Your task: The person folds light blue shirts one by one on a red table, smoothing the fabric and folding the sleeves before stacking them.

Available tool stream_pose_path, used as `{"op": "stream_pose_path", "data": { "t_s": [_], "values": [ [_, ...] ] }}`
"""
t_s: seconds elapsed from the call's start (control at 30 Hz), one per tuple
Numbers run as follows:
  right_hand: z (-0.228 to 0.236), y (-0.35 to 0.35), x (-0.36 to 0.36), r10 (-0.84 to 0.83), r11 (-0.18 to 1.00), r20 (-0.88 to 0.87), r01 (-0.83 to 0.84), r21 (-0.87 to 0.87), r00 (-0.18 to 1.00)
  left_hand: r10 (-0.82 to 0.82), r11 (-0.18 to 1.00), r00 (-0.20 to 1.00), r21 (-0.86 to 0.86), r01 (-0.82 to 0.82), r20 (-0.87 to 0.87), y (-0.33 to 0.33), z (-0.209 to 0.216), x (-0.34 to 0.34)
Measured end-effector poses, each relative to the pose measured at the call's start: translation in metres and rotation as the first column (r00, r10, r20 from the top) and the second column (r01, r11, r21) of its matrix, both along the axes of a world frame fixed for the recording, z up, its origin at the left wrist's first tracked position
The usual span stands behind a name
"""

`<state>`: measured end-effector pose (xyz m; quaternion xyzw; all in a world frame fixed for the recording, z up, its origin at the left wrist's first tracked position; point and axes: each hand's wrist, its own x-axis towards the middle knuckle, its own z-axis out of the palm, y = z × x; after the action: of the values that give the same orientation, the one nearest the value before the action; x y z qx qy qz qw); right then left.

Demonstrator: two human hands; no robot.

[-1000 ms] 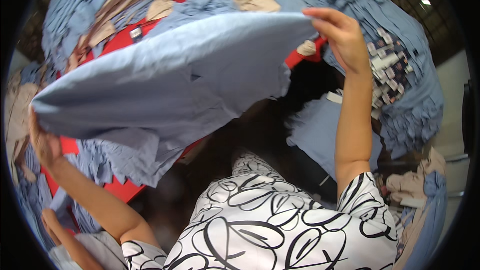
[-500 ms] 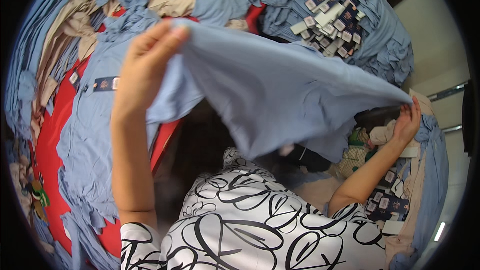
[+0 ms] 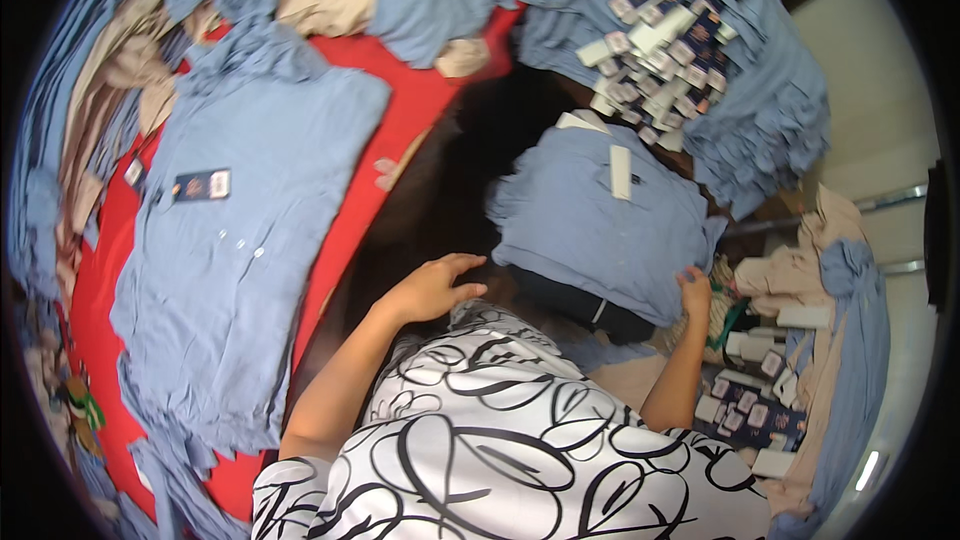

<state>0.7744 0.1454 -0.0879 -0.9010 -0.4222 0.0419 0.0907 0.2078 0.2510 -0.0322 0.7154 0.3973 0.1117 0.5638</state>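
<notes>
My left hand (image 3: 440, 290) is empty, its fingers stretched out over the dark gap between the red table and a stack of light blue shirts (image 3: 590, 210). My right hand (image 3: 694, 295) is at the near right edge of that stack, fingers curled in on the fabric of the top shirt. The stack rests on something black, with a white tag on its upper side. On the left, another light blue shirt (image 3: 270, 190) lies spread out flat, carrying a dark tag (image 3: 202, 185) and several small pale buttons or spots.
The red table (image 3: 400, 60) runs along the left. Blue and beige garments (image 3: 110, 70) are heaped around its far and left edges. A pile of dark and white tags (image 3: 660, 55) lies on blue garments at the far right. More tags (image 3: 755, 405) sit beside my right forearm.
The light blue shirt stretched between my raised hands has come down onto the stack at right. My left hand has let go and dropped toward my body; my right hand has lowered and moved left.
</notes>
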Motion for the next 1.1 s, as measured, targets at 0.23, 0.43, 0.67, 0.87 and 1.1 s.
{"op": "stream_pose_path", "data": {
  "t_s": [0.23, 0.43, 0.67, 0.87, 1.1],
  "values": [
    [0.184, 0.108, -0.400, 0.960, 0.272, -0.181, -0.567, 0.777, 0.211, 0.779, 0.394, 0.580, 0.533, -0.749, 0.238, -0.087, 0.036, -0.113],
    [0.318, 0.057, -0.523, 0.599, -0.457, 0.712, 0.573, 0.680, -0.368, 0.999, -0.035, -0.001, 0.817, -0.575, 0.043, -0.180, 0.030, -0.205],
    [0.301, 0.045, -0.577, 0.603, -0.390, 0.753, 0.725, 0.568, -0.265, 0.981, -0.097, -0.192, 0.858, -0.504, -0.002, -0.242, 0.016, -0.204],
    [0.230, 0.109, -0.592, 0.704, -0.527, 0.311, -0.176, 0.832, -0.639, 0.899, -0.280, -0.438, 0.772, -0.571, 0.003, -0.249, 0.007, -0.208],
    [0.103, 0.274, -0.730, 0.909, -0.372, 0.102, -0.676, 0.636, -0.404, 0.988, -0.150, -0.107, 0.865, -0.479, 0.113, -0.130, 0.049, -0.266]
  ]
}}
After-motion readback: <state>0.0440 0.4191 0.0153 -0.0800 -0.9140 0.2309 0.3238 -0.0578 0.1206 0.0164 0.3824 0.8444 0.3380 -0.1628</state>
